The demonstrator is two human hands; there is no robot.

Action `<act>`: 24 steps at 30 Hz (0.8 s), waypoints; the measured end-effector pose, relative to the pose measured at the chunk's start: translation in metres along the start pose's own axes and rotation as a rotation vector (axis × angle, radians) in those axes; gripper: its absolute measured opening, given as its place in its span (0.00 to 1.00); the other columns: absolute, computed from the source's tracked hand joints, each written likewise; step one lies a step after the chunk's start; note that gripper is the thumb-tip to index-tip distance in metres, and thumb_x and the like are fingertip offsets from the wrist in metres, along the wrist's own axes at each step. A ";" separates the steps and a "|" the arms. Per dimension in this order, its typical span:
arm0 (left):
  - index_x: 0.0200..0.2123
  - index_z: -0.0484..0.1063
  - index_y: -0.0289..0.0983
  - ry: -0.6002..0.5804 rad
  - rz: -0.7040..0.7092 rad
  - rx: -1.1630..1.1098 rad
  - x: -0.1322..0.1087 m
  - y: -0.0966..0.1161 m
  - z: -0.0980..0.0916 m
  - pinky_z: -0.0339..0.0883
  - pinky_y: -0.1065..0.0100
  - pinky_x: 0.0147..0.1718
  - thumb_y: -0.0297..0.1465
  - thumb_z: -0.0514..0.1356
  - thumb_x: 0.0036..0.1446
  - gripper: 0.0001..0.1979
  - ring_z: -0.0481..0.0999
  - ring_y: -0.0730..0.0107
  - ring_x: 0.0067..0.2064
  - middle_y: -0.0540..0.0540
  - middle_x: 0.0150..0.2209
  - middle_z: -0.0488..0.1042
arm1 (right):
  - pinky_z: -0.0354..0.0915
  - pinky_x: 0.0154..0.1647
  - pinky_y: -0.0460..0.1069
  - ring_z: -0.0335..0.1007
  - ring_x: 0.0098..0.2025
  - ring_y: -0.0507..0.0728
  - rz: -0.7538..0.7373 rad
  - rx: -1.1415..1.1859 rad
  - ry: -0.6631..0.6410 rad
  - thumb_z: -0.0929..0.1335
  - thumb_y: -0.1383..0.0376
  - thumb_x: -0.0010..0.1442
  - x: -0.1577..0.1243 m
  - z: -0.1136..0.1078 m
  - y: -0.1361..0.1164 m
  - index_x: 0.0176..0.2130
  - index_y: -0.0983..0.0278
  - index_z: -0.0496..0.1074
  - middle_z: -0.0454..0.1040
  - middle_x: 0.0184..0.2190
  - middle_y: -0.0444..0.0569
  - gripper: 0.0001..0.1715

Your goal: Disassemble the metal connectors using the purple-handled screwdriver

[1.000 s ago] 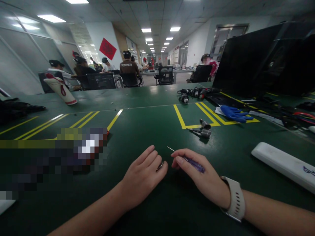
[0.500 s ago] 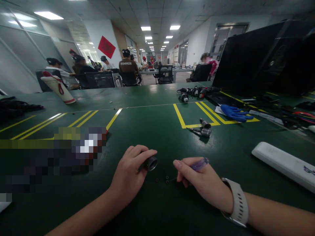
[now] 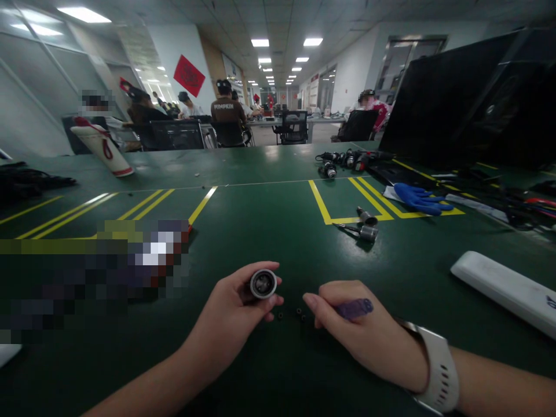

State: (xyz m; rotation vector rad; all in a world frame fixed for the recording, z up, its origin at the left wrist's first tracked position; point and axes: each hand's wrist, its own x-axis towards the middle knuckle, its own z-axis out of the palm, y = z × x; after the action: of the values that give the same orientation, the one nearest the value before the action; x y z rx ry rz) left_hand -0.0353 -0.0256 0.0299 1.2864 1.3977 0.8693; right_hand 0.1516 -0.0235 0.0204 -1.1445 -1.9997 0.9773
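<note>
Where the left grip [image 3: 230,310] curls, a cylinder [image 3: 263,284] (hollow) sits within

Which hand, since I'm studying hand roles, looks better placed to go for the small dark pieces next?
Right hand, probably: it holds the purple-handled tool near two of the small dark pieces. The left hand is occupied, holding the metal cup with its mouth toward the camera.
</note>
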 end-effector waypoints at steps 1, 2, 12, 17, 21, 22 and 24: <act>0.45 0.68 0.38 0.004 -0.008 -0.029 -0.001 0.001 0.000 0.73 0.70 0.30 0.23 0.60 0.45 0.21 0.78 0.66 0.36 0.46 0.40 0.75 | 0.55 0.23 0.45 0.58 0.19 0.49 0.028 -0.009 -0.001 0.60 0.59 0.60 0.001 0.000 0.000 0.17 0.65 0.66 0.62 0.15 0.41 0.24; 0.46 0.68 0.38 0.006 -0.012 -0.058 -0.002 0.001 0.000 0.74 0.68 0.33 0.22 0.59 0.44 0.22 0.78 0.65 0.38 0.45 0.42 0.75 | 0.55 0.22 0.45 0.57 0.18 0.49 0.088 0.017 -0.001 0.60 0.57 0.60 0.001 0.001 0.000 0.17 0.65 0.66 0.61 0.14 0.41 0.24; 0.44 0.71 0.37 -0.066 -0.047 -0.237 -0.010 0.003 0.000 0.67 0.59 0.48 0.22 0.57 0.47 0.18 0.75 0.61 0.46 0.44 0.44 0.77 | 0.56 0.21 0.44 0.59 0.19 0.48 0.317 0.908 0.114 0.65 0.53 0.56 0.006 0.000 0.010 0.22 0.66 0.68 0.63 0.15 0.41 0.21; 0.43 0.72 0.38 -0.019 -0.040 -0.187 -0.010 0.003 0.003 0.67 0.62 0.47 0.24 0.58 0.48 0.16 0.76 0.63 0.45 0.45 0.42 0.78 | 0.62 0.29 0.46 0.67 0.28 0.51 -0.083 0.465 0.019 0.63 0.62 0.60 -0.008 -0.009 -0.005 0.27 0.65 0.73 0.71 0.24 0.47 0.15; 0.41 0.73 0.36 -0.006 -0.003 -0.163 -0.012 0.004 0.007 0.68 0.63 0.45 0.23 0.59 0.46 0.16 0.76 0.63 0.43 0.45 0.40 0.78 | 0.64 0.31 0.47 0.68 0.28 0.51 -0.267 0.158 0.034 0.62 0.69 0.60 -0.014 -0.005 -0.013 0.30 0.66 0.72 0.73 0.26 0.48 0.12; 0.41 0.73 0.36 -0.007 0.011 -0.155 -0.013 0.005 0.007 0.69 0.63 0.44 0.23 0.59 0.46 0.15 0.76 0.63 0.43 0.44 0.40 0.78 | 0.64 0.31 0.47 0.69 0.29 0.52 -0.297 0.124 0.041 0.62 0.70 0.59 -0.014 -0.003 -0.014 0.30 0.66 0.72 0.73 0.26 0.49 0.11; 0.40 0.73 0.36 -0.007 0.037 -0.129 -0.014 0.006 0.008 0.69 0.63 0.43 0.24 0.58 0.47 0.15 0.77 0.63 0.43 0.45 0.39 0.79 | 0.65 0.31 0.47 0.68 0.29 0.52 -0.343 0.069 0.042 0.62 0.72 0.59 -0.015 -0.001 -0.016 0.30 0.66 0.71 0.73 0.27 0.49 0.10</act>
State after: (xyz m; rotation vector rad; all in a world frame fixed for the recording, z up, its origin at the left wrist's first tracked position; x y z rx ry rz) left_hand -0.0268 -0.0392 0.0359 1.2189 1.2946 0.9631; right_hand 0.1520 -0.0423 0.0313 -0.7451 -2.0250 0.8300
